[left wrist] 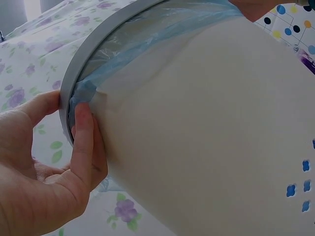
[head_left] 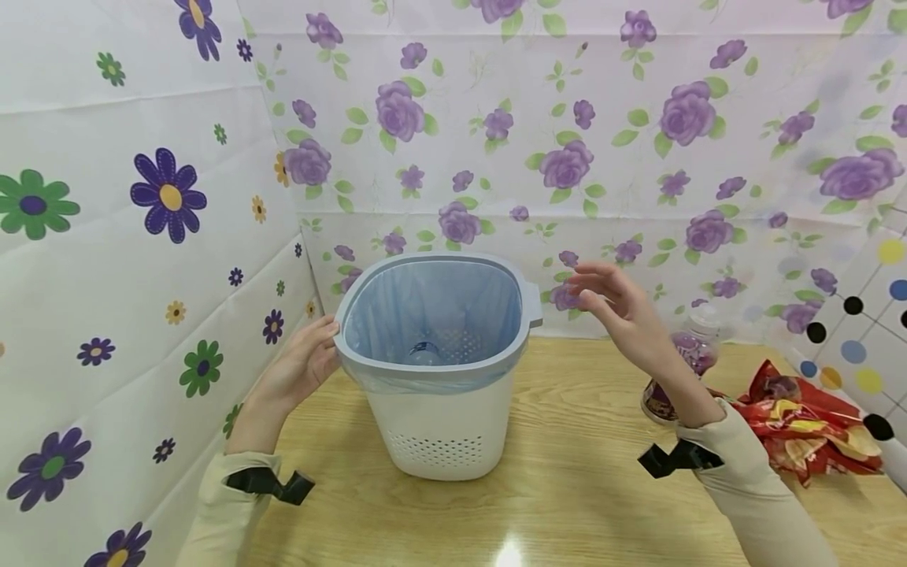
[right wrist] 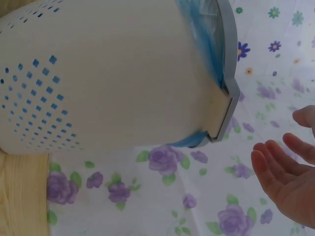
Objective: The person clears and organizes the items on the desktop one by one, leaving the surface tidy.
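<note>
A white trash bin (head_left: 439,421) with small holes low in its wall stands on the wooden table. Its grey-blue rim (head_left: 439,365) clamps a thin blue bag (head_left: 489,303) that lines the inside. Through the opening, a clear plastic bottle (head_left: 425,354) with a dark blue marking is partly visible at the bottom. My left hand (head_left: 301,362) grips the rim's left side; in the left wrist view the thumb lies over the rim and the fingers (left wrist: 84,142) are below it. Off the bin's right side, my right hand (head_left: 620,315) is raised with fingers loosely bent, touching nothing.
Behind my right forearm stands a bottle (head_left: 697,346) with a purple label. Crumpled red snack wrappers (head_left: 801,425) lie at the table's right. Flower-patterned sheets (head_left: 425,118) hang behind and to the left. The table (head_left: 581,488) extends in front of the bin.
</note>
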`<state>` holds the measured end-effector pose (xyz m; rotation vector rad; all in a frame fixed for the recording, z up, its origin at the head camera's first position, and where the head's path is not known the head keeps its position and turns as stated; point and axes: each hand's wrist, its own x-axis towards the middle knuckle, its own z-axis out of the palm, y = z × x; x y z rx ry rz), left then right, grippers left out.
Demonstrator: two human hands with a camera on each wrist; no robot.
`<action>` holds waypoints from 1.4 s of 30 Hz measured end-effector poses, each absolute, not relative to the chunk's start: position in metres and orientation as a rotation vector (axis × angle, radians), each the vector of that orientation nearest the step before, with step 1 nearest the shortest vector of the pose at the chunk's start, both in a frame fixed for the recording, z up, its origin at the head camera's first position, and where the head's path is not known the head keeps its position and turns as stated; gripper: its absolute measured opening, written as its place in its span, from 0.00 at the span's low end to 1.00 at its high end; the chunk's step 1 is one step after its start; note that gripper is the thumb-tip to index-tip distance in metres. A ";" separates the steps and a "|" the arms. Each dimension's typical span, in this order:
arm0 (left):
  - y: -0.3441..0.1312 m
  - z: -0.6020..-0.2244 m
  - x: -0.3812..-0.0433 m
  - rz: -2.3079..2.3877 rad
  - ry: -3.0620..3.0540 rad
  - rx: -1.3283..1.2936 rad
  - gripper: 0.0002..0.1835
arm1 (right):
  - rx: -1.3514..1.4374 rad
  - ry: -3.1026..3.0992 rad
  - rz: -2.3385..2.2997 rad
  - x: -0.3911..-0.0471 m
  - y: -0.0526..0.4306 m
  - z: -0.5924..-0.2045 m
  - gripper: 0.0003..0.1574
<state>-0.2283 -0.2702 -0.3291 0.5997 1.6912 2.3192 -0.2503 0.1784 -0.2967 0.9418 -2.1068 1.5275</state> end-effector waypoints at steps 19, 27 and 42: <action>-0.269 -0.330 -0.229 2.319 1.677 0.622 0.14 | 0.598 -1.999 1.350 -0.265 0.232 -0.344 0.15; -0.271 -0.331 -0.230 2.328 1.665 0.638 0.14 | 0.395 -1.834 1.108 -0.271 0.254 -0.355 0.14; -0.271 -0.331 -0.230 2.327 1.671 0.622 0.13 | 0.019 -1.849 1.029 -0.275 0.283 -0.371 0.40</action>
